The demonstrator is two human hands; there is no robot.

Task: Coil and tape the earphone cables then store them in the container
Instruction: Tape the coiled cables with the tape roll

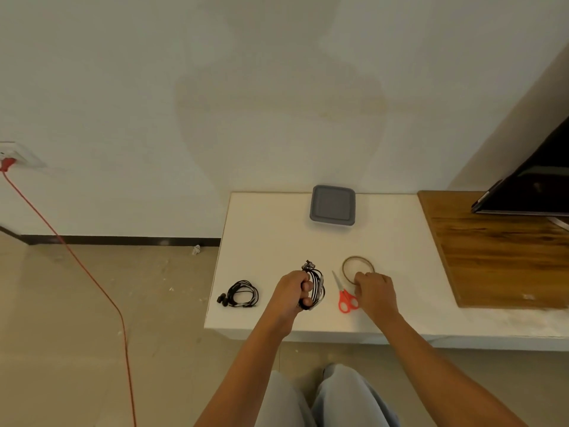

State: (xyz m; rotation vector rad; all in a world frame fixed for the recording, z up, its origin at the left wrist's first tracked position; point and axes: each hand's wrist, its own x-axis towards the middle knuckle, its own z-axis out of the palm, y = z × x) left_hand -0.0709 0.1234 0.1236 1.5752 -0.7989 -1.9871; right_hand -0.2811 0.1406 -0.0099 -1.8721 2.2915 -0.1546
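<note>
At the far left a white wall socket (14, 154) carries a red plug, and a red cable (92, 272) runs from it down across the floor toward the near edge of the view. On the left part of the white counter (271, 235) lies a coiled pair of black earphones (241, 294), flat on the surface, with its earbuds at the left of the coil. It lies apart from both hands.

Just to its right, the left hand (291, 292) is raised a little above the counter. Its fingers (306, 286) are curled tightly round a second earphone bundle (317, 286) of black cable loops, which stands roughly upright in the grip with a tangle of cable ends sticking out at the top.

Beside that bundle, red-handled scissors (346, 295) lie on the counter, blades pointing away from the person and handles toward the near edge. The right hand (374, 292) rests just right of the scissors. Its fingers are bent down over the near rim of a tape roll (358, 269), which lies flat; they seem to grip the rim, though the contact itself is hidden under the knuckles.

Farther back, near the wall, a grey square container (332, 209) sits with its lid on, well apart from both hands. To the right lies a wooden board (498, 251), with a tilted black screen (529, 186) over its far corner.
</note>
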